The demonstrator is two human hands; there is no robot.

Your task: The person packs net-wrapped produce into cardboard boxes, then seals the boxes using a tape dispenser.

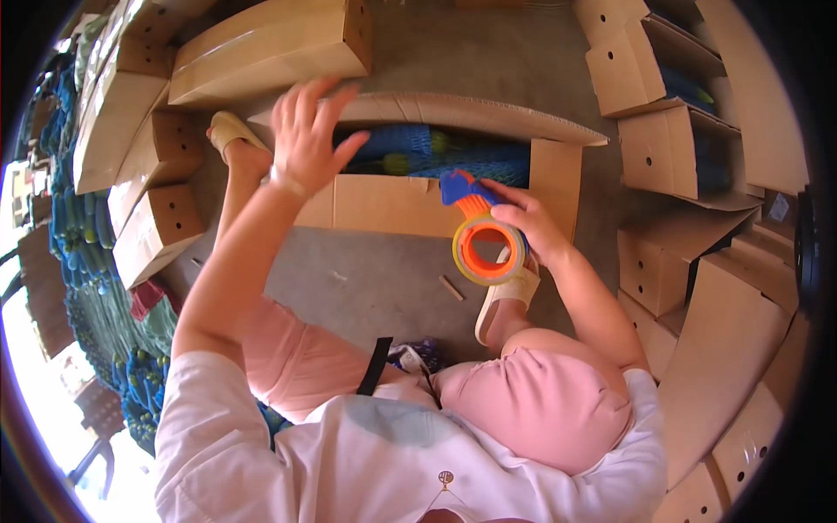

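My right hand [532,225] grips a tape dispenser [473,207], blue and orange with a roll of tape around its orange hub. The dispenser hangs just over the near side of an open cardboard box [384,205]. Inside that box lie long green vegetables [418,163] in blue netting. My left hand [305,139] is raised with its fingers spread, empty, over the left end of the box. The far flap [471,113] stands up behind the contents.
A closed long carton [270,48] sits beyond the box to the left. More cartons [649,157] are stacked on the right, some open with netted produce. Netted green vegetables [83,227] pile up at the far left. My sandalled feet flank the box.
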